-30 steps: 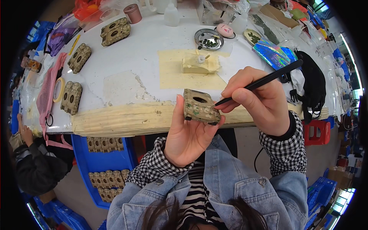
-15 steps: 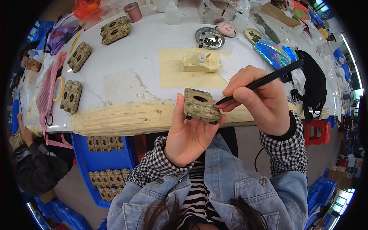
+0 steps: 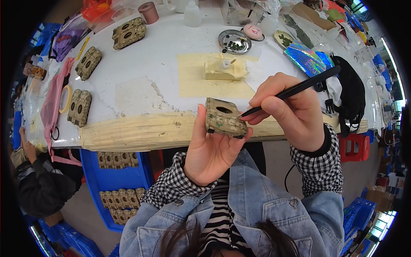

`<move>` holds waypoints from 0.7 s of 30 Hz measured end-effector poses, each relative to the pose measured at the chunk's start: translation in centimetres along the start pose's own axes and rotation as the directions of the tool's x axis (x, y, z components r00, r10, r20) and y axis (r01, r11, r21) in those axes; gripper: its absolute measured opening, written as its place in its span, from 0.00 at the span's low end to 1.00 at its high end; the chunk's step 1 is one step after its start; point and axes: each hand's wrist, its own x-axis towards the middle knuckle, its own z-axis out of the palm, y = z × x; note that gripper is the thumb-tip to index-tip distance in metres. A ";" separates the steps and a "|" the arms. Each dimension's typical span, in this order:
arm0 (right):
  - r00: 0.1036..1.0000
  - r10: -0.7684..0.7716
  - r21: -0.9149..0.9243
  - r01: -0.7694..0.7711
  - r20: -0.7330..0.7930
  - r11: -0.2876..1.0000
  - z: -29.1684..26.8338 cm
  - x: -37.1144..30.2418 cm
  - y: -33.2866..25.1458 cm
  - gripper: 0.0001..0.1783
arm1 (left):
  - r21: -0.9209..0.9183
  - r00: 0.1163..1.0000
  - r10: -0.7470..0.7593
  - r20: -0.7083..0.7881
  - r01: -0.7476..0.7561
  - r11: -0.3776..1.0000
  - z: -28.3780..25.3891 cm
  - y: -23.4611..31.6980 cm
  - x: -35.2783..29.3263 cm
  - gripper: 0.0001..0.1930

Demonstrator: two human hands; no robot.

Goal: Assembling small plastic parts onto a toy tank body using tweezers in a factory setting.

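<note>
My left hand [image 3: 212, 154] is closed around a camouflage-patterned casing [image 3: 223, 124] with a dark oval opening in its upper part. The casing is tilted above the table's near edge. In my right hand [image 3: 291, 109] I pinch a pair of black tweezers [image 3: 306, 85], tips pointing down and left at the casing's face, near its right edge. Whether the tips hold anything is too small to tell. Past my hands stands a tape-covered block [image 3: 224, 72] with a small white cup [image 3: 226, 64] on it. A round metal dish [image 3: 234, 42] holds small dark green pieces.
Several similar casings [image 3: 88, 63] lie on the table's left, near a tape roll [image 3: 65, 99]. Below, a blue tray [image 3: 98, 177] holds rows of casings. White bottles [image 3: 192, 16] stand far back. A black bag [image 3: 349, 92] lies right; another person [image 3: 47, 184] sits left.
Hardly anything differs. The casing and the tweezers have shifted very slightly, and the tweezer tips stay at the casing's face.
</note>
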 end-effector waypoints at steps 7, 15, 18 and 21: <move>1.000 -0.005 -0.017 0.005 0.006 1.000 0.0 0.0 0.1 0.08 | -0.003 1.000 -0.014 -0.010 0.014 1.000 -0.2 0.1 -0.1 0.35; 0.999 -0.012 -0.068 0.015 0.036 0.998 -0.1 0.0 0.0 0.10 | -0.016 1.000 -0.019 0.009 0.019 1.000 -0.2 0.1 0.0 0.35; 0.999 -0.010 -0.058 0.012 0.032 0.998 -0.1 0.1 -0.1 0.10 | -0.015 1.000 -0.020 0.008 0.020 1.000 -0.2 0.1 0.0 0.35; 1.000 -0.010 -0.048 0.011 0.026 0.999 0.0 0.1 0.0 0.10 | -0.012 1.000 -0.019 0.000 0.019 1.000 -0.1 0.2 0.0 0.35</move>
